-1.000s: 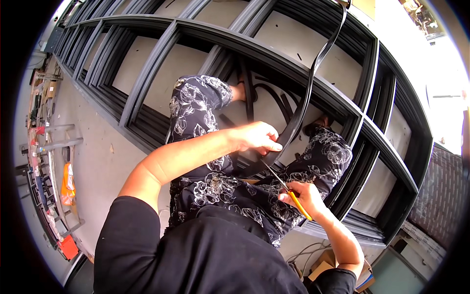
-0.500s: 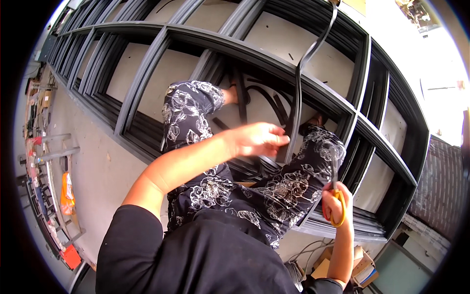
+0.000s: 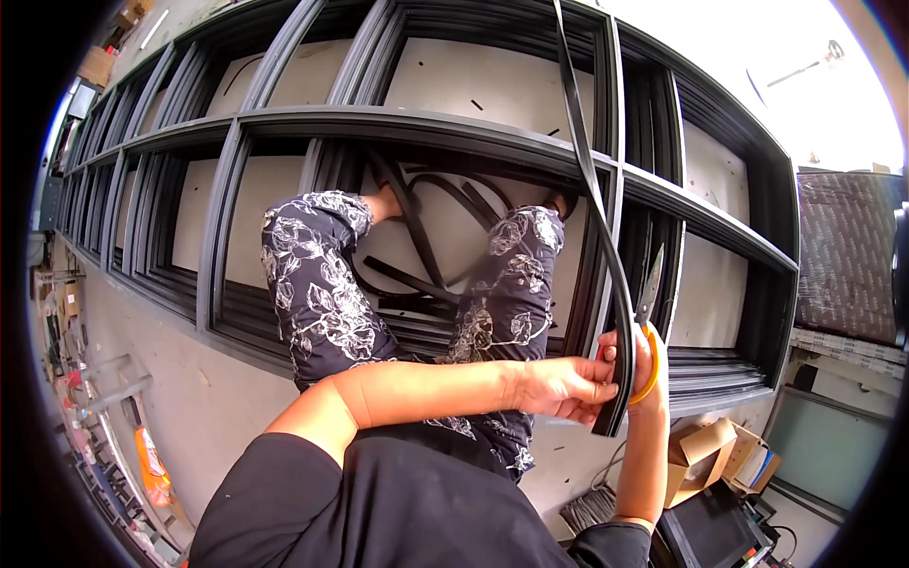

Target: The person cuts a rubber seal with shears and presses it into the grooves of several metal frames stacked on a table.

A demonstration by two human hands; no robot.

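1. Stacked grey multi-pane frames (image 3: 379, 118): biggest thing, landmark for everything below.
2. Black flexible strip (image 3: 598, 208): crosses over the frames' right half and runs out of view past their far side. Good handling, as judged here: pinch close to the free end, let the twist out so the flat face lies true, keep fingertips clear of the blades, and square the scissors to the strip's length. Long axis runs far to near, bowing slightly rightward; free end points back at the person, by the frames' near edge.
3. Patterned trouser legs (image 3: 327, 284): standing inside an opening of the frames.
4. Loose black strips (image 3: 417, 237): curled and crossed on the floor, same opening of the frames.
5. Open cardboard box (image 3: 684, 473): outside the frames, off their near right side.
6. Left hand (image 3: 568, 386): over the frames' near edge, thumb and curled fingers nearly closed, pinching the strip just above its end.
7. Right hand (image 3: 642, 364): beside it, partly behind the strip, curled round the scissors' handles.
8. Yellow-and-red-handled scissors (image 3: 646, 308): above the frames' near right part, tips toward their far side; blades look about together.
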